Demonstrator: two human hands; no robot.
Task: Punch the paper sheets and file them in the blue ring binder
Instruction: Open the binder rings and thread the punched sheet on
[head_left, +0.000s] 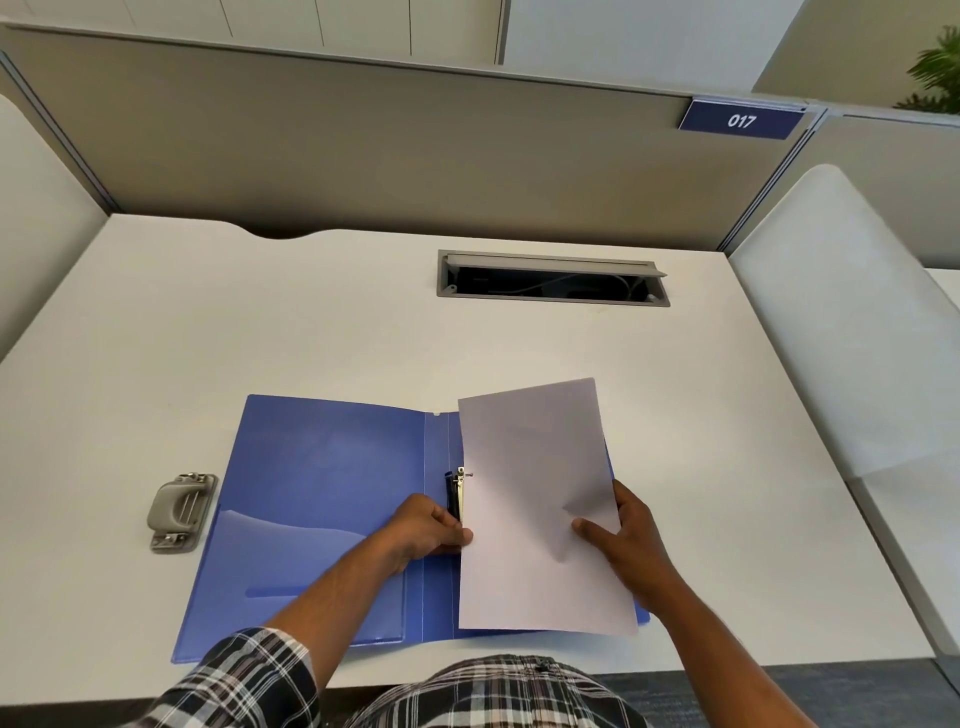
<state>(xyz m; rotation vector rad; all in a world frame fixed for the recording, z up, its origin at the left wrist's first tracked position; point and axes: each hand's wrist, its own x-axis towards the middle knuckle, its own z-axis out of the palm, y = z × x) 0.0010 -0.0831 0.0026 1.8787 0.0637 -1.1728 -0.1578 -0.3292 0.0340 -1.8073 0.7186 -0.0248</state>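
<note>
Head camera looks steeply down, close over desk (311, 322).

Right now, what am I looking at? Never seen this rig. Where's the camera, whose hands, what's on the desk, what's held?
There is no machine here: one wide-angle camera sits on a person's head and looks down at their own bare hands. A white desk carries an open blue ring binder and, to its left and apart from it, a grey hole punch. Both hands hold the white paper sheets over the binder's right half. The left hand pinches the sheets' left edge beside the metal ring clip; the right hand grips their right edge. At the back lie a cable hatch and a sign reading 017.
</note>
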